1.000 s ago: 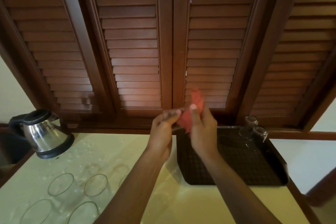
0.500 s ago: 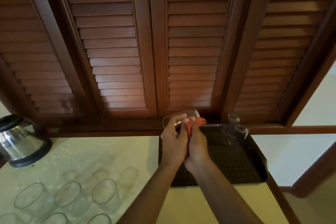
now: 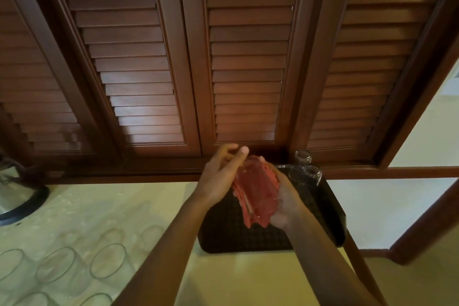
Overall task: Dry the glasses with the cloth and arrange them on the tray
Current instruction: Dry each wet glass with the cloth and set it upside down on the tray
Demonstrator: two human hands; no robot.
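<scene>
A steel kettle (image 3: 15, 189) stands on the pale counter (image 3: 104, 208) below brown louvred shutters (image 3: 246, 62).

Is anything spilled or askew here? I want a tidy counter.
Water droplets dot the counter near the kettle. Two glasses stand upside down in the tray's far corner. Nothing looks broken.

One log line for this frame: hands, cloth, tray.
left hand: on glass | right hand: holds red cloth | tray: two glasses
</scene>
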